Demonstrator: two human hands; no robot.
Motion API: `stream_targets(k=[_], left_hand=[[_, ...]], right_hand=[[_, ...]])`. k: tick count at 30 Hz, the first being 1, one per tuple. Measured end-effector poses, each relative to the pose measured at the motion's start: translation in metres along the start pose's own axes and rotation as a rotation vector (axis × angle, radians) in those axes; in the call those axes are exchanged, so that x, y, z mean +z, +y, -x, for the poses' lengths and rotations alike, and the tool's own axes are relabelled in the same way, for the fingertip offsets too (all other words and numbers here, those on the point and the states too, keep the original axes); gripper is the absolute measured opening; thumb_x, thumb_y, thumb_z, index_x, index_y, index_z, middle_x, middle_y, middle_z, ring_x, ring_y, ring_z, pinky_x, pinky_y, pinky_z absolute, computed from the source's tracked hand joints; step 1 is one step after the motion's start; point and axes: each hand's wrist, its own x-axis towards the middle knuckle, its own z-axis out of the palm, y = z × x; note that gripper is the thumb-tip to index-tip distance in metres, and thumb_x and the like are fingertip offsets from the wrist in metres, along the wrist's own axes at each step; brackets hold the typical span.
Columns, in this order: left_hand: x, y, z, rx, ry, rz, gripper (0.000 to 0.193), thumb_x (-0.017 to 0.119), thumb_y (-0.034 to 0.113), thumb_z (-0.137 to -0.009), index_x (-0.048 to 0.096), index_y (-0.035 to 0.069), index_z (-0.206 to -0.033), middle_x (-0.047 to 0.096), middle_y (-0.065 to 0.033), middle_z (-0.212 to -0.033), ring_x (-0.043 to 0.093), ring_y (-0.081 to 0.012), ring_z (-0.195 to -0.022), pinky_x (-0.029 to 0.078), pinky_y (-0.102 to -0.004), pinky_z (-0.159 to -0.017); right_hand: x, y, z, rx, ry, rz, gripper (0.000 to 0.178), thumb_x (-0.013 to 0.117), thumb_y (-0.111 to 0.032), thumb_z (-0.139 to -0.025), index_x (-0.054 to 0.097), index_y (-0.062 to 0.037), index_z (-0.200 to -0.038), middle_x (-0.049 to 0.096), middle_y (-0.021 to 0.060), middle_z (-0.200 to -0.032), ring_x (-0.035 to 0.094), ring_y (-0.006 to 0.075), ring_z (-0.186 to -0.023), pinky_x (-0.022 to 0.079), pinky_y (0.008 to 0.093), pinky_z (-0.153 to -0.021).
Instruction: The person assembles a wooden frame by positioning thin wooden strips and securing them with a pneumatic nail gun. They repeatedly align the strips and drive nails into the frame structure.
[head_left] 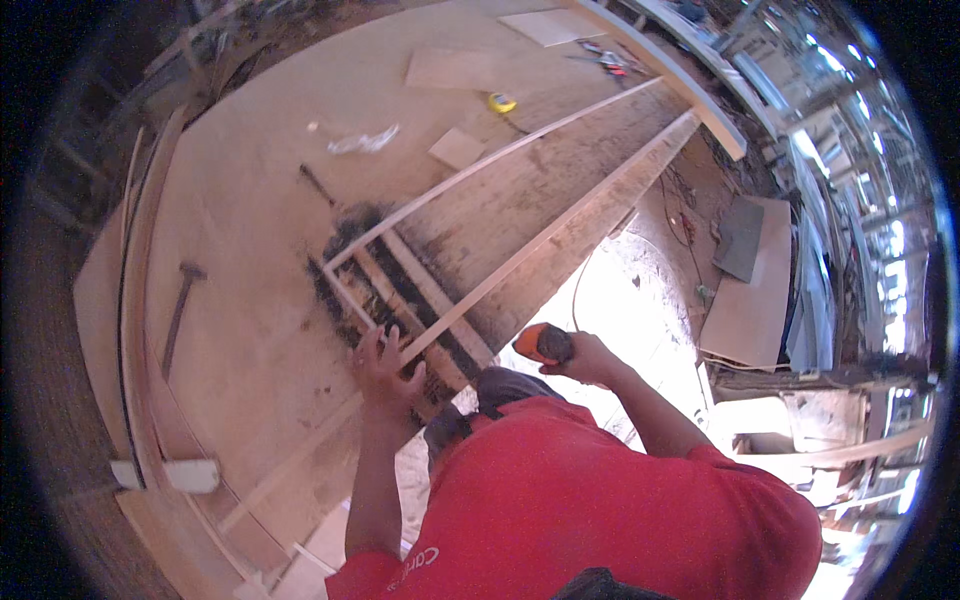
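A long, narrow frame of thin wooden strips [510,262] lies across the worktable. My left hand [382,372] is at its near corner, fingers spread over the short end piece; whether they press on the wood is hard to tell. Wrapped around an orange-and-black power tool [543,343], my right hand [592,360] is held beside the table edge, apart from the frame. A thin cord hangs near the tool. Under the frame's near end, crosswise boards [425,280] lie over a dark, blackened patch.
A hammer [180,315] lies on the left, with another dark-handled tool [317,185] farther off. Beyond the frame are a yellow tape measure [501,102], crumpled clear plastic [364,140], thin panels [455,68] and red-handled tools [612,64]. A thick beam [690,88] crosses the far end.
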Motion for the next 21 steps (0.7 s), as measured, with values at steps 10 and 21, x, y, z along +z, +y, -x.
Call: stream_targets(k=[10, 21], left_hand=[[0.023, 0.103, -0.049, 0.085, -0.024, 0.273, 0.031, 0.077, 0.018, -0.079, 0.075, 0.002, -0.105, 0.072, -0.0161, -0.104, 0.066, -0.0375, -0.104, 0.051, -0.0497, -0.092], [0.139, 0.184, 0.015, -0.03, -0.67, 0.126, 0.023, 0.067, 0.027, -0.087, 0.077, 0.007, -0.094, 0.073, -0.0178, -0.098, 0.069, -0.0369, -0.095, 0.056, -0.047, -0.083]], right_hand=[[-0.031, 0.116, 0.044, 0.208, 0.17, -0.371, 0.055, 0.092, -0.034, -0.075, 0.071, -0.0065, -0.118, 0.071, 0.0058, -0.079, 0.064, 0.0138, -0.065, 0.054, 0.034, -0.062], [-0.123, 0.264, 0.029, 0.186, 0.099, -0.728, 0.045, 0.081, -0.016, -0.08, 0.067, -0.0018, -0.121, 0.071, 0.0076, -0.086, 0.065, 0.0161, -0.07, 0.052, 0.0331, -0.062]])
